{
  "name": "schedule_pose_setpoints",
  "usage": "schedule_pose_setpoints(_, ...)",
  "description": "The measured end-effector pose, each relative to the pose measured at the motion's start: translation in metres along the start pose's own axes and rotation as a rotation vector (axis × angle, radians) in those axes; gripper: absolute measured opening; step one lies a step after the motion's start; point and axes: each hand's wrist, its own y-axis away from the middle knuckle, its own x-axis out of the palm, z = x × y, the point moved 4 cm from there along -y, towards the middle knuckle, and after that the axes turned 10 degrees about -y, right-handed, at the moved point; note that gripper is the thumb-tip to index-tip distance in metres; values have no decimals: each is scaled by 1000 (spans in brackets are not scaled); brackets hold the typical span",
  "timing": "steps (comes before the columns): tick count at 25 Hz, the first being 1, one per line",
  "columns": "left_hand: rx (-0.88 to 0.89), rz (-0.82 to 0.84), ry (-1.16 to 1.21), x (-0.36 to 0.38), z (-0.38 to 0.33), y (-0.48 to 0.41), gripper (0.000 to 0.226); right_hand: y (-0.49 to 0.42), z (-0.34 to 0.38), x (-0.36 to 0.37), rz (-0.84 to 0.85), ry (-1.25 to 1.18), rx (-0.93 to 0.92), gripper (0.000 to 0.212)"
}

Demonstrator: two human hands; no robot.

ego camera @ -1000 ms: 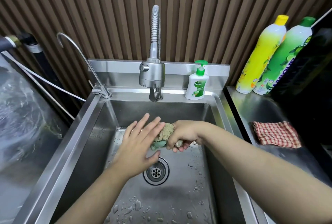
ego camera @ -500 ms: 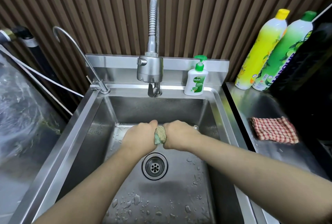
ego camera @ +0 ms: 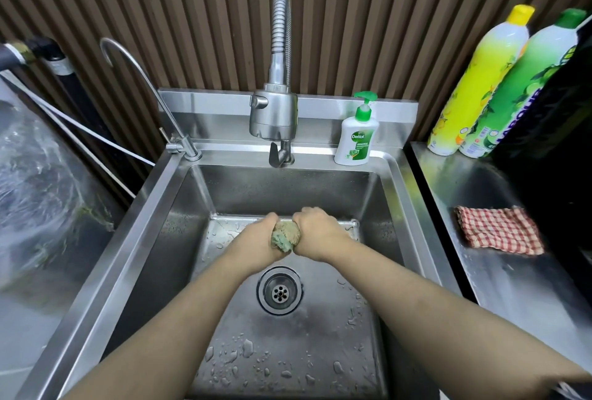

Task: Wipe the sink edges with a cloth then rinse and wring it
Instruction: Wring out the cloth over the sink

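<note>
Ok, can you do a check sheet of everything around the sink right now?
Surface: steel sink, droplets on its floor, drain uncovered.
Job's things: cloth bunched over the basin, above the drain.
Clutter: soap pump on the back ledge; two bottles and a checked rag on the right counter.
Grips: left hand and right hand both closed on the cloth.
Cables: white cord at left.
Surroundings: slatted wall; tap shows no water running.

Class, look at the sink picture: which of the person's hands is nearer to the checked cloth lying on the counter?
Right. The right hand grips the rag over the sink, on the side facing the checked cloth; the left hand is beyond it, farther away.
</note>
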Motion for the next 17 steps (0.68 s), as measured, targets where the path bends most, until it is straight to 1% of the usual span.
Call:
schedule_pose_setpoints(1,79,-207,-183,-3,-3,5,50,-4,-6,-1,98,-146,109,15)
schedule_pose_setpoints(2,171,-366,-379,-2,-7,14,61,-7,-12,0,219,-305,205,11)
schedule_pose_setpoints(3,244,-468,-521,2,-10,22,70,-7,-17,3,356,-444,273,16)
schedule_pose_setpoints(4,307,-537,-604,10,-10,29,75,-6,-20,9,507,-552,302,18)
schedule_pose_setpoints(5,352,-569,-648,17,-10,32,75,-6,-21,17,651,-616,298,19)
schedule_pose_setpoints(7,425,-591,-678,29,-8,31,66,-4,-19,38,896,-673,261,20)
schedule_pose_setpoints(8,455,-592,-694,31,-6,28,62,-4,-16,47,975,-687,245,19)
schedule_pose_setpoints(9,471,-563,-715,32,-6,26,64,-5,-15,53,1018,-693,237,16)
schedule_pose_setpoints(10,494,-516,-733,32,-7,23,68,-6,-13,58,1028,-694,236,13)
schedule_pose_setpoints(11,498,-453,-738,34,-5,18,71,-6,-12,61,1009,-684,238,8)
schedule_pose_setpoints(12,481,-407,-731,34,-3,13,71,-8,-11,65,964,-693,243,8)
schedule_pose_setpoints(13,443,-361,-719,33,-1,9,69,-9,-11,69,896,-714,263,12)
schedule_pose_setpoints(15,362,-234,-718,30,3,2,55,-8,-9,77,753,-743,309,14)
schedule_pose_setpoints(16,305,-159,-727,30,5,-2,47,-7,-7,80,662,-674,295,15)
schedule_pose_setpoints(17,242,-45,-708,35,9,-6,44,-7,-6,80,551,-522,256,13)
